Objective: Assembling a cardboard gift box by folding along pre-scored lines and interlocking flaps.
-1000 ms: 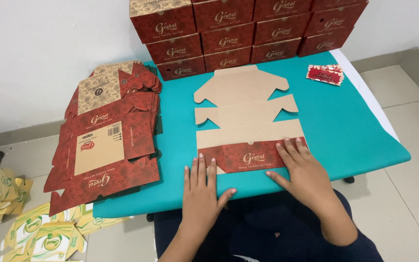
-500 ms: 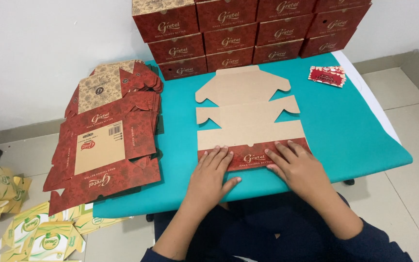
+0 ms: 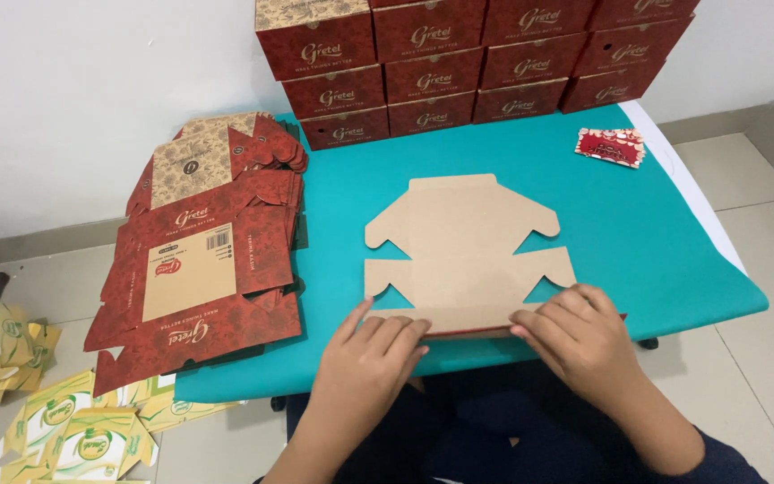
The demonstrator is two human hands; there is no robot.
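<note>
Seen from above, two bare hands press the near edge of a flat carton blank point(image 3: 463, 260) lying brown side up on a teal counter point(image 3: 656, 242). Left hand point(image 3: 371, 354) lies palm down, fingers point(image 3: 391, 332) extended and slightly fanned, fingertips on the blank's folded near flap; the thumb points away to the left. Right hand point(image 3: 580, 336) rests likewise, fingers spread flat over the flap's right corner. Neither grip closes around anything; both are flattened against the cardboard, holding the fold down. A thin red strip of the blank's printed side shows along the fold between the hands.

To the left, a stack of red blanks point(image 3: 199, 260) overhangs the counter's edge, well apart from the hands. Along the far edge, by the white wall, assembled red boxes point(image 3: 459, 63) stand stacked in rows. A small red packet point(image 3: 611, 146) lies near the counter's far right corner. On the floor at lower left lie yellow-green cartons point(image 3: 55, 421), flattened and scattered.
</note>
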